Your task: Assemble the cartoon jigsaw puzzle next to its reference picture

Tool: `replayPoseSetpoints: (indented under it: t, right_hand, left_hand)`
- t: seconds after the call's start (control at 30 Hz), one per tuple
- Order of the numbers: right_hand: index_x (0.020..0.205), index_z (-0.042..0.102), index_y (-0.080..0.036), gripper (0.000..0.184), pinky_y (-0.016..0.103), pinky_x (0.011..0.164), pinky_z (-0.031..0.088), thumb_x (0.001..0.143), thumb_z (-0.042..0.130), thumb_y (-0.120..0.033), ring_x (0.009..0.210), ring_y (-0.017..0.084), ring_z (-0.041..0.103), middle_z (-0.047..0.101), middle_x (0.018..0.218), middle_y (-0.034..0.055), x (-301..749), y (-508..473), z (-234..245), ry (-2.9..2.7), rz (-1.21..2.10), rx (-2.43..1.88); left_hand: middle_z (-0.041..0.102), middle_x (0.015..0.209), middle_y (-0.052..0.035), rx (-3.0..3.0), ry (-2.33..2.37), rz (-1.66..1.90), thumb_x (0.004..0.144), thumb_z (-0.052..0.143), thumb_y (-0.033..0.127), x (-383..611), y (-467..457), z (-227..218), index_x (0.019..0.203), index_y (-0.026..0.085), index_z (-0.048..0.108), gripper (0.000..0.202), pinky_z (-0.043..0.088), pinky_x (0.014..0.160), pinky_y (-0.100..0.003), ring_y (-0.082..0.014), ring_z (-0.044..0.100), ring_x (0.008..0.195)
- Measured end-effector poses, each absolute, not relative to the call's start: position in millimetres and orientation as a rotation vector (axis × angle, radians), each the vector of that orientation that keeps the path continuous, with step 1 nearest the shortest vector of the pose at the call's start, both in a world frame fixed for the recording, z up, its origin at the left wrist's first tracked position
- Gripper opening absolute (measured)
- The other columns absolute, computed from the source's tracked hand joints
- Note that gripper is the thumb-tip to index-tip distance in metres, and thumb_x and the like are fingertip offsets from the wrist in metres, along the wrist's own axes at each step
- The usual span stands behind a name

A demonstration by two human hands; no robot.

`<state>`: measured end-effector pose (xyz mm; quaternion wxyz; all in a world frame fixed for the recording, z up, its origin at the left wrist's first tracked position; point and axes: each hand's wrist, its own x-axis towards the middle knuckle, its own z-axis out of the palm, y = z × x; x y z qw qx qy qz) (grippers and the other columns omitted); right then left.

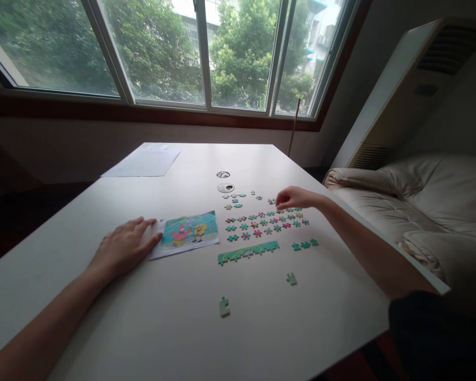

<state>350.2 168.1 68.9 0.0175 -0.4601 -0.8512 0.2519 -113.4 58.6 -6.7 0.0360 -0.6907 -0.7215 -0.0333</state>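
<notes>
My left hand (127,243) lies flat with its fingers stretched out, thumb and index touching the left edge of a printed cartoon picture (182,238). My right hand (294,198) is over the far right of the rows of loose jigsaw pieces (257,233), fingers curled and fingertips together. Whether a piece is between them cannot be made out. Nearer me lies a joined strip of green puzzle pieces (249,253). To its right sit a few green pieces (305,245) in a short line. Two pale green pieces lie singly, one piece (291,278) right of the other piece (224,307).
Two round objects (226,188) are on the white table (150,328) beyond the pieces. Paper sheets (143,162) lie at the far left corner. A pale sofa (440,196) stands along the right, with a tall appliance (400,90) behind it. Windows line the far wall.
</notes>
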Motion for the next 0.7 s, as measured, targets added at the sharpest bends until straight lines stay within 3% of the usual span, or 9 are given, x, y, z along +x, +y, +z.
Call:
replayPoseSetpoints:
  t: [0.17, 0.33, 0.7]
  right_hand:
    - [0.087, 0.071, -0.016, 0.017, 0.023, 0.064, 0.043, 0.074, 0.068, -0.026, 0.072, 0.013, 0.060, 0.069, 0.085, 0.0049, 287.1, 203.4, 68.8, -2.703, 0.690, -1.410]
    - [0.095, 0.071, -0.014, 0.021, 0.023, 0.070, 0.045, 0.075, 0.068, -0.021, 0.082, 0.015, 0.062, 0.069, 0.099, 0.0083, 247.7, 227.3, 59.5, -2.658, 0.537, -1.478]
    - [0.093, 0.073, -0.017, 0.038, 0.024, 0.069, 0.049, 0.061, 0.081, -0.034, 0.084, 0.020, 0.064, 0.070, 0.098, 0.0089, 231.4, 255.0, 48.1, -2.642, 0.581, -1.615]
  left_hand:
    - [0.041, 0.140, -0.0146, -2.121, -2.210, -0.109, 0.090, 0.020, 0.055, -115.1, 58.5, -8.5, 0.134, 0.020, 0.044, 0.061, 0.031, 0.101, -0.049, -0.0301, 0.039, 0.128]
    - [0.041, 0.140, -0.0153, -2.136, -2.196, -0.108, 0.091, 0.016, 0.053, -115.8, 58.4, -7.3, 0.134, 0.018, 0.044, 0.062, 0.032, 0.101, -0.049, -0.0310, 0.040, 0.128]
    - [0.043, 0.140, -0.0138, -2.119, -2.190, -0.103, 0.090, 0.021, 0.054, -115.3, 58.4, -7.3, 0.133, 0.023, 0.046, 0.059, 0.034, 0.100, -0.050, -0.0310, 0.039, 0.128]
